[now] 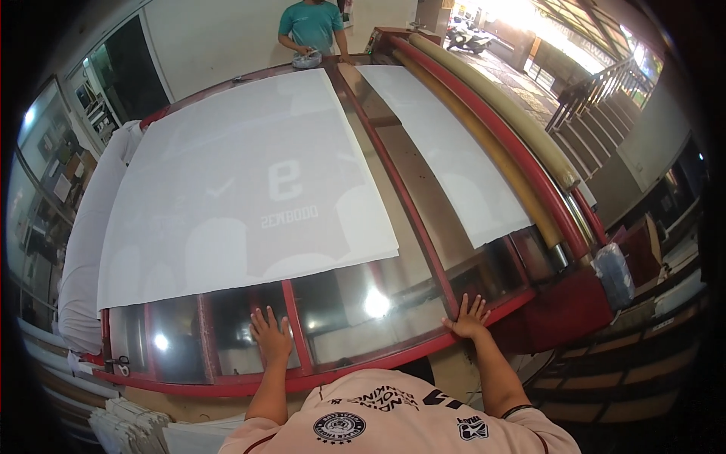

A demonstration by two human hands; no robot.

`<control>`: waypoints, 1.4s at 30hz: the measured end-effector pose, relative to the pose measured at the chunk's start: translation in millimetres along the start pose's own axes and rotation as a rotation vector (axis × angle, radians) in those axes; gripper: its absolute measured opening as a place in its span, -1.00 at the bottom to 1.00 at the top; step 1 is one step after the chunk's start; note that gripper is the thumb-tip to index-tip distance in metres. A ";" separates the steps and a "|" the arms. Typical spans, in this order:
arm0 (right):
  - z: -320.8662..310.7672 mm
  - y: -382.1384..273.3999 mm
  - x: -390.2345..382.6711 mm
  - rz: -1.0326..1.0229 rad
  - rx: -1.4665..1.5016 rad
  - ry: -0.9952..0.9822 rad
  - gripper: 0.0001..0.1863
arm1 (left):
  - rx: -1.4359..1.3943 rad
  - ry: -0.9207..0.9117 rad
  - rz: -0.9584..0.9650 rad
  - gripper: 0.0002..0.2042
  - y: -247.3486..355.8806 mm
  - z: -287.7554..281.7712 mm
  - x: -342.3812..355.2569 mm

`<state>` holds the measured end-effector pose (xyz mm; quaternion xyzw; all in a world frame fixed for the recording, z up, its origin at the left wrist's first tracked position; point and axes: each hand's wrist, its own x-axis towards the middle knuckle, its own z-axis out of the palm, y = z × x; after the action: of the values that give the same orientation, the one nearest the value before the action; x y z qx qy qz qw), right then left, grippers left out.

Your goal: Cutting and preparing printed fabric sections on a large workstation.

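Observation:
My left hand (pixel 270 335) lies flat, fingers spread, on the glass top (pixel 348 318) of a long red-framed table, beside a red crossbar. My right hand (pixel 468 317) rests with fingers apart on the red front rail (pixel 393 356), at the foot of a red divider bar. Neither hand holds anything. A large white sheet (pixel 242 181) with a faint mirrored print covers the left part of the table, its near edge just beyond my left hand. A narrower white sheet (pixel 446 151) runs along the right part.
Red and tan rollers (pixel 491 129) run along the table's right side. A person in a teal shirt (pixel 310 26) stands at the far end. A white fabric roll (pixel 83 242) lies at the left edge. Scissors (pixel 117 365) sit at the near left corner; stairs rise at right.

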<state>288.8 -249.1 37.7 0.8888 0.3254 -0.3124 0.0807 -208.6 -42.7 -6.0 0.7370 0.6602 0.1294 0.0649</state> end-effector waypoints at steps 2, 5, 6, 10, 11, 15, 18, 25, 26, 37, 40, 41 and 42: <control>2.0 1.6 -0.4 -0.005 0.006 -0.005 0.42 | -0.006 0.036 0.025 -0.38 -1.0 1.3 -0.9; 2.0 3.3 -0.5 -0.001 0.031 0.025 0.43 | -0.010 0.039 0.045 -0.39 0.4 -1.5 -2.2; 1.7 3.8 -0.7 0.000 0.018 0.015 0.43 | -0.001 0.021 0.028 -0.39 1.4 -3.1 -2.7; -0.3 5.5 -1.2 -0.001 0.043 -0.009 0.48 | -0.009 -0.006 0.009 -0.38 5.6 -5.9 -2.8; -0.7 5.9 -0.9 0.004 0.059 0.005 0.48 | -0.008 0.003 0.032 -0.38 6.5 -4.9 -1.9; -0.1 5.3 0.5 0.007 0.059 -0.010 0.48 | -0.008 -0.010 -0.007 -0.38 3.8 -1.4 -0.6; -0.8 4.4 1.5 0.016 0.054 -0.022 0.48 | -0.005 -0.008 -0.003 -0.38 1.6 0.0 -0.5; 0.2 1.5 -1.7 0.015 0.023 -0.006 0.47 | 0.004 0.001 -0.004 -0.39 -1.5 1.3 -1.7; 0.0 1.3 -1.9 0.022 0.032 0.009 0.47 | -0.005 0.005 0.001 -0.39 -1.2 1.5 -1.7; -1.8 2.0 -3.7 0.013 0.053 0.000 0.46 | 0.004 -0.006 -0.007 -0.39 2.4 -2.2 -2.4; -1.2 1.7 -3.6 0.017 0.051 0.000 0.46 | 0.008 -0.001 -0.006 -0.39 1.2 -0.7 -2.0; -1.1 1.8 -3.4 0.019 0.048 0.008 0.46 | 0.005 -0.005 -0.010 -0.39 1.0 0.3 -2.0; -1.1 2.1 -3.5 0.024 0.049 -0.001 0.46 | 0.009 -0.010 -0.005 -0.39 0.1 0.9 -2.4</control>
<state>288.6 -252.2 40.6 0.8942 0.3069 -0.3197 0.0628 -208.5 -45.0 -7.1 0.7362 0.6624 0.1224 0.0653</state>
